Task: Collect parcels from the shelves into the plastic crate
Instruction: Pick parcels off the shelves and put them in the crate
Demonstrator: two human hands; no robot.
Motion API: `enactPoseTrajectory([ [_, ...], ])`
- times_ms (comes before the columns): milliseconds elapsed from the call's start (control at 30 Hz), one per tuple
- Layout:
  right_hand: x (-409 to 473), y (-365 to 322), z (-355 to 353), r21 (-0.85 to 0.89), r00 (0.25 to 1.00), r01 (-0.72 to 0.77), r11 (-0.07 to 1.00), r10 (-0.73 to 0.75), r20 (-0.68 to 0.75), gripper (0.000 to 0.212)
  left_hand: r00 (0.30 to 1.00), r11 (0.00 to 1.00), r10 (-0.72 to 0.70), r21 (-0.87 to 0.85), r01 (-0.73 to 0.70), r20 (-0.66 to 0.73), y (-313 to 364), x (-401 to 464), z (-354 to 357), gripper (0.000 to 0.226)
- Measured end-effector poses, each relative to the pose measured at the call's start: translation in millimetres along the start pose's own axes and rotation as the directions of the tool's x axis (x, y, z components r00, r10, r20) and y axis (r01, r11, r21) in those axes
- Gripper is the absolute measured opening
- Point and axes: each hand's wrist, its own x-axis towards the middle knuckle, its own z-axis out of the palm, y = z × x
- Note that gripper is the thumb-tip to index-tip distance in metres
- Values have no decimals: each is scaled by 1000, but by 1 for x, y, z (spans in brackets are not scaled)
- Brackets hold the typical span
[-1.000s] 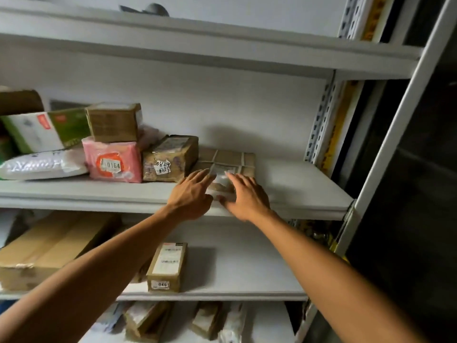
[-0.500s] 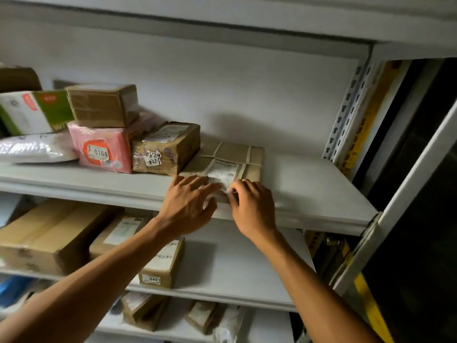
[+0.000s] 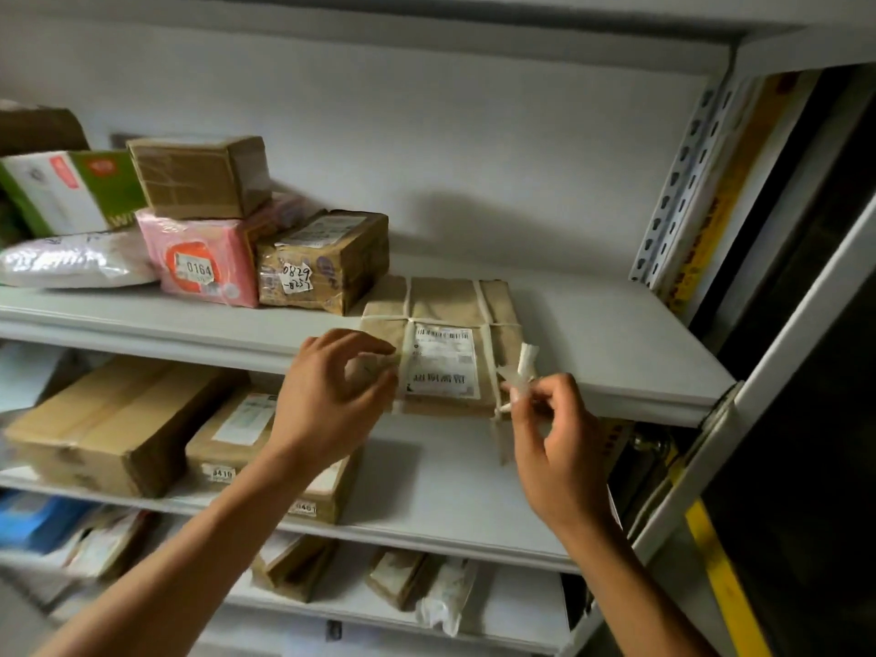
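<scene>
A flat brown paper parcel tied with white strapping and bearing a white label lies at the front edge of the grey shelf. My left hand curls its fingers at the parcel's left front corner and pinches it. At the parcel's right front corner my right hand pinches a loose end of the white strap. The plastic crate is not in view.
To the left on the same shelf stand a taped brown box marked 0829, a pink pack marked 0164, a small brown box, a white bag and a green-white carton. Lower shelves hold several cardboard parcels. A perforated upright stands right.
The parcel has slid forward to the shelf's front edge. My hands went from lying on its top to pinching its front corners, the right one now on the strap end. The view moved closer.
</scene>
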Motion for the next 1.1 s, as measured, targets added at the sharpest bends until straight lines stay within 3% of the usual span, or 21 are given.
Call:
enactPoseTrajectory([
  [67, -1, 3, -1, 27, 998, -19, 999, 21, -66, 14, 961, 956, -278, -97, 278, 14, 2, 6, 3, 48],
  [133, -2, 9, -1, 61, 991, -102, 993, 106, -75, 11, 838, 749, -526, -387, 538, 147, 3, 8, 8, 58],
  [167, -1, 9, -2, 137, 976, -205, 969, 213, -42, 12, 785, 619, -577, -507, 600, 226, 2, 8, 12, 59],
  [233, 1, 6, -4, 309, 908, -413, 857, 412, 73, 21, 769, 521, -582, -604, 603, 265, -3, 6, 19, 60],
  [367, 5, 13, -16, 391, 836, -547, 740, 508, 208, 60, 777, 508, -572, -631, 586, 261, 0, -8, 18, 59],
  [467, 8, 28, -30, 507, 743, -666, 547, 423, 519, 54, 744, 431, -566, -642, 634, 355, 7, -30, 1, 64],
  [533, 14, 35, -36, 520, 627, -777, 354, 360, 691, 64, 725, 419, -545, -613, 670, 420, 5, -51, -12, 70],
  [567, 19, 36, -34, 485, 579, -812, 323, 353, 735, 63, 714, 434, -532, -577, 691, 455, 3, -62, -17, 74],
  [633, 22, 35, -22, 421, 550, -822, 384, 345, 761, 51, 694, 495, -527, -486, 720, 491, 0, -84, -22, 77],
  [700, 17, 29, -7, 377, 582, -776, 506, 343, 738, 43, 679, 531, -543, -424, 734, 495, -1, -105, -22, 78],
  [800, -4, 23, 9, 353, 601, -725, 592, 292, 744, 34, 685, 503, -567, -466, 728, 458, -2, -131, -20, 80],
  [867, -20, 18, 16, 351, 573, -734, 581, 251, 781, 34, 676, 453, -638, -531, 716, 368, -9, -147, -23, 69],
  [967, -45, 6, 31, 321, 527, -732, 601, 201, 826, 40, 651, 463, -732, -555, 691, 201, -19, -174, -36, 48],
  [1100, -81, -28, 53, 248, 427, -749, 614, 162, 889, 40, 589, 499, -808, -557, 664, -21, -21, -225, -63, 46],
])
